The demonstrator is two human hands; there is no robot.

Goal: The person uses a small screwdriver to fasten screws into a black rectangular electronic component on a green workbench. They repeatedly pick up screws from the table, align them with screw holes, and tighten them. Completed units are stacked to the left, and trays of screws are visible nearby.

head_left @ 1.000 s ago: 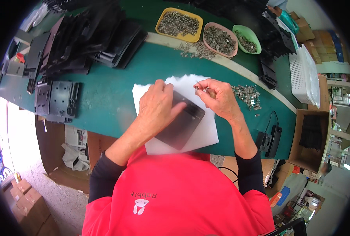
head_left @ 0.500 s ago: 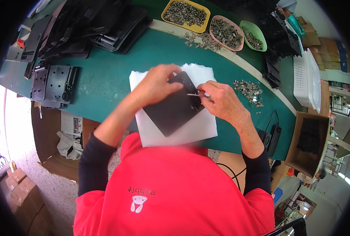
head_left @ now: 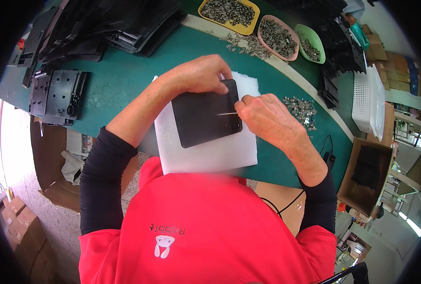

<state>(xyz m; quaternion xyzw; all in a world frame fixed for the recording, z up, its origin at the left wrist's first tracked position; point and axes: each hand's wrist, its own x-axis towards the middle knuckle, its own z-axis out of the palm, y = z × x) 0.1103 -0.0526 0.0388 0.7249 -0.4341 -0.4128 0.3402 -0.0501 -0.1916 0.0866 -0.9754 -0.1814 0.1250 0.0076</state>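
A flat black plastic panel (head_left: 202,118) with rounded corners lies on a white foam sheet (head_left: 206,158). My left hand (head_left: 208,75) grips its far edge near the right corner, thumb on top and the other fingers partly hidden beyond the edge. From the right side my right hand (head_left: 262,113) closes around thin metal tweezers (head_left: 227,113), whose tip points left over the panel's face. Small details run along the panel's right edge, too fine to make out. Right of the hand lies a pile of small metal clips (head_left: 301,111).
Yellow (head_left: 243,29), pink (head_left: 291,56) and green (head_left: 318,38) trays of small metal parts stand at the back. Black plastic parts (head_left: 144,28) are stacked back left, more panels (head_left: 61,97) at left. A white basket (head_left: 367,97) and cardboard box (head_left: 345,194) flank the right edge.
The panel has turned counterclockwise on the foam, so its edges lie straighter to me. My left hand has shifted right along the far edge; my right hand still holds the tweezers over it.
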